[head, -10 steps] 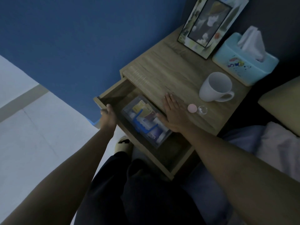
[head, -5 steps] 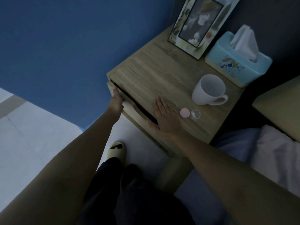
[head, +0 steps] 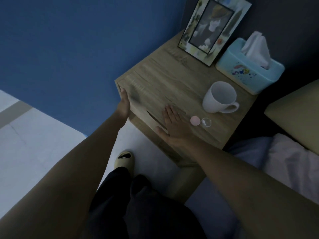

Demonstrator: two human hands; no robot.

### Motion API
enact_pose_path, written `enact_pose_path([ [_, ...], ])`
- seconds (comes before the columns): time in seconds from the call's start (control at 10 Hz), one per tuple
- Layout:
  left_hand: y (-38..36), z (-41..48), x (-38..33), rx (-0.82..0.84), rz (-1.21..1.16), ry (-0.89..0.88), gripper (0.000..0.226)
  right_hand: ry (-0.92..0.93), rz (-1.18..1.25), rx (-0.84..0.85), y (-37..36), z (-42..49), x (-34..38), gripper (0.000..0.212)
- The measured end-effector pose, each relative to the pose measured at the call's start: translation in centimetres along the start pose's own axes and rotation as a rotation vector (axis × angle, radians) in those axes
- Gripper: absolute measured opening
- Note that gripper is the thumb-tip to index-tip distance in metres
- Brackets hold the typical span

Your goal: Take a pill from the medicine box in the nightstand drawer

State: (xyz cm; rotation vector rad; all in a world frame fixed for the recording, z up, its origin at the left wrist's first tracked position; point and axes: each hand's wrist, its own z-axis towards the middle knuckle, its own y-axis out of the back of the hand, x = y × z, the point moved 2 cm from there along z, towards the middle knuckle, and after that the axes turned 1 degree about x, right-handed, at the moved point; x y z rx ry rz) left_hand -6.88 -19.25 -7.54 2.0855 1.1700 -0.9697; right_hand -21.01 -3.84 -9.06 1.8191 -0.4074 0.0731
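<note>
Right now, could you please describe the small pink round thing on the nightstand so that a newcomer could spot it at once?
Start at the wooden nightstand against the blue wall. Near its front edge, between the right hand lying flat on the top and the white mug, sits the small pink disc. It is opaque and pink, while the little round piece beside it is clear.

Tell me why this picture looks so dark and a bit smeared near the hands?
Head view: the room is dimly lit, so everything has a bluish-grey cast. The wood grain by the left hand is streaked with motion blur, while the white mug and tissue box look sharper. The wide lens bends the nightstand edges and stretches the forearms.
</note>
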Motion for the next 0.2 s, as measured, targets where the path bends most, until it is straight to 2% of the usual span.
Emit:
enact_pose_path([
  [0.1, 1.5, -3.3, -0.6, -0.063, 0.217, -0.136, 0.076, -0.029, 0.035, 0.009, 2.2, -0.8, 1.7, 0.071],
  [0.2, 1.9, -6.9, -2.4, -0.131, 0.306, -0.205, 0.064, 0.036, 0.113, -0.075, 4.0, -2.0, 4.4, 0.068],
])
